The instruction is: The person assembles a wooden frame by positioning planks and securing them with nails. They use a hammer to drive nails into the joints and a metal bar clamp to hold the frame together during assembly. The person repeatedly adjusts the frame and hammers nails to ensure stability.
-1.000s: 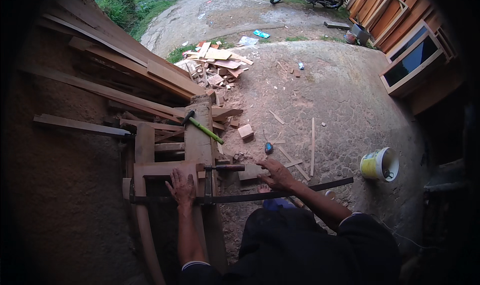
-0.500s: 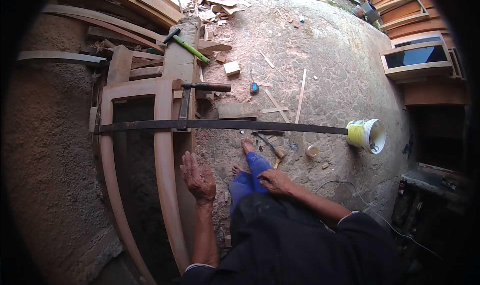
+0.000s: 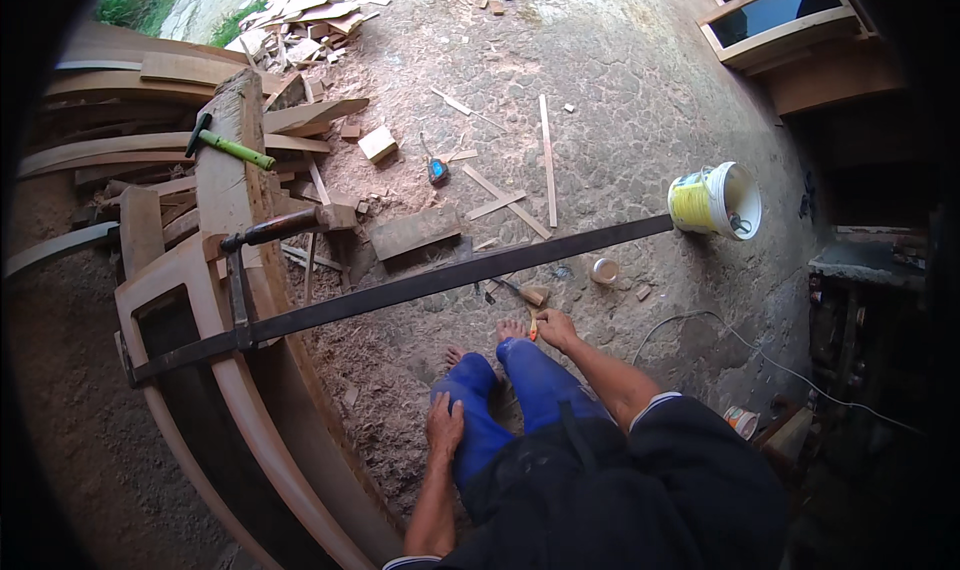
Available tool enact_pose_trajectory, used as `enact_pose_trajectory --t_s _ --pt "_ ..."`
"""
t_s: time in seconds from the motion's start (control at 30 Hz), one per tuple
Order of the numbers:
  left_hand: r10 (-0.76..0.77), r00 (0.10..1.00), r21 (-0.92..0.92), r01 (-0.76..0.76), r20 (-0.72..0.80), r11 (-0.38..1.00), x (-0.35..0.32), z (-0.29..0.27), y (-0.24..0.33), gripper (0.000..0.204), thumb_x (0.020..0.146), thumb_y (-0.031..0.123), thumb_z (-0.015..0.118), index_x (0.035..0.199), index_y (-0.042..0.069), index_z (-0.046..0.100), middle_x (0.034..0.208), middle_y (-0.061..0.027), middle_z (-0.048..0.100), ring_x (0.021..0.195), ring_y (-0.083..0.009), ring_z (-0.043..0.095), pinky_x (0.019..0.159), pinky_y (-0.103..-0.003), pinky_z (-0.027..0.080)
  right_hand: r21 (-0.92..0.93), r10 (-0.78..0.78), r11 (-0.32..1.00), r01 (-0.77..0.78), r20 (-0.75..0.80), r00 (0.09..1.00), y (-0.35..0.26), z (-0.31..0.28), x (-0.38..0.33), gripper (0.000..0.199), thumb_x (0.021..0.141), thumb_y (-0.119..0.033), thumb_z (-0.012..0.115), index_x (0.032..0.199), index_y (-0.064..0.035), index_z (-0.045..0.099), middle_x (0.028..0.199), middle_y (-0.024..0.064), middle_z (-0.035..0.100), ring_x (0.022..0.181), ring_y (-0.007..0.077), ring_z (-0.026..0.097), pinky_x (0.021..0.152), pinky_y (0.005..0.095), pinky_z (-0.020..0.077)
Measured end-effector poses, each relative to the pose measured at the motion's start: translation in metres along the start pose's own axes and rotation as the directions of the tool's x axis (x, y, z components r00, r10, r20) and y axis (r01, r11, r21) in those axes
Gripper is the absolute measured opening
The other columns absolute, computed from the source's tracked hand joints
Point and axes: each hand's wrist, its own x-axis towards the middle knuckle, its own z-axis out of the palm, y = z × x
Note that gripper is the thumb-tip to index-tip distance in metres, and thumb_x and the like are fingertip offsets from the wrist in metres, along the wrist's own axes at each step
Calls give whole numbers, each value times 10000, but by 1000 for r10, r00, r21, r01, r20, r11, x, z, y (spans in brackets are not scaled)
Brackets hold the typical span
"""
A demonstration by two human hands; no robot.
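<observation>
Low by my right foot, my right hand has its fingers closed at a slim tool with a yellow-and-orange handle; its kind is too small to make out. Resting on my left knee, my left hand holds nothing, with its fingers stretched over the blue trousers. Just beyond the right hand lies a curved dark tool with a wooden handle. A long bar clamp spans from a wooden frame at the left toward a white-and-yellow bucket.
A green-handled hammer lies on a thick beam. On the ground are a blue tape measure, a wood block, thin strips and a small round container. A cable runs at the right.
My left hand has come down from beside the wooden frame onto my knee. The right hand has left my leg and reached forward to the yellow-and-orange handle. The view has swung right.
</observation>
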Motion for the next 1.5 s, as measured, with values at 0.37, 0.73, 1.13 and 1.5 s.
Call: enact_pose_trajectory --t_s 0.37,0.73,1.13,1.5 --pt "176 980 403 -199 95 893 231 7 -14 527 975 387 548 1332 7 630 1419 -246 565 1357 -426 478 1157 -478 357 274 404 903 -331 -278 872 144 52 169 347 886 -258 634 1209 -149 700 1261 150 679 1184 350 638 992 461 517" --pt "234 972 408 -209 -12 889 353 -4 -33 532 956 441 558 1304 54 669 1231 -207 699 1156 -372 664 1014 -425 491 344 416 899 -272 -475 775 245 118 334 677 829 -218 791 1435 -149 497 1422 149 451 1247 378 561 1020 467 493" --pt "235 968 308 -197 -91 931 380 -9 -94 489 944 376 611 1269 17 686 1179 -209 722 1127 -342 687 980 -397 510 338 265 940 -54 -618 740 272 147 365 341 896 -133 712 1216 -31 651 1177 205 575 1111 396 598 954 464 500" --pt "216 968 280 -173 -129 944 365 -9 -95 484 947 373 621 1250 4 692 1128 -204 739 1076 -331 710 951 -385 525 96 368 928 -360 -390 844 261 119 361 338 939 -91 548 1266 -10 520 1324 243 524 1219 450 559 1013 490 487"
